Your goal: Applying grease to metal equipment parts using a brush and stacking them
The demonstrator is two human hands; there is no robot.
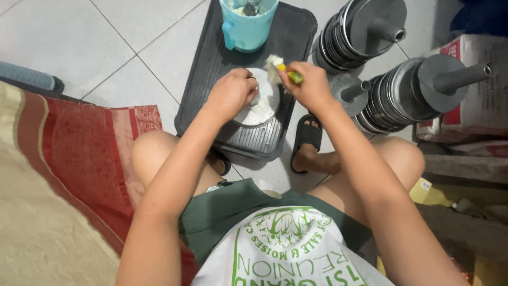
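Hands over black ribbed tray [211, 69] on tiled floor. Left hand [233, 92] closed around edge of round metal mould [262, 103], holding it on tray; mould inside smeared white. Right hand [312, 85] clamped on yellow-green handled brush [280, 69], bristles at mould's upper rim. Light blue jug [246, 26] sits at tray's far end. Stacks of tube pans [365, 32] just right of tray, one loose tube pan [349, 92] beside right hand.

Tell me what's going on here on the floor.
A seated person steadies a round metal tube pan with the left hand and works a yellow-handled brush over it with the right hand. The pan sits on a black tray beside a light blue pitcher. Stacks of similar pans stand to the right.
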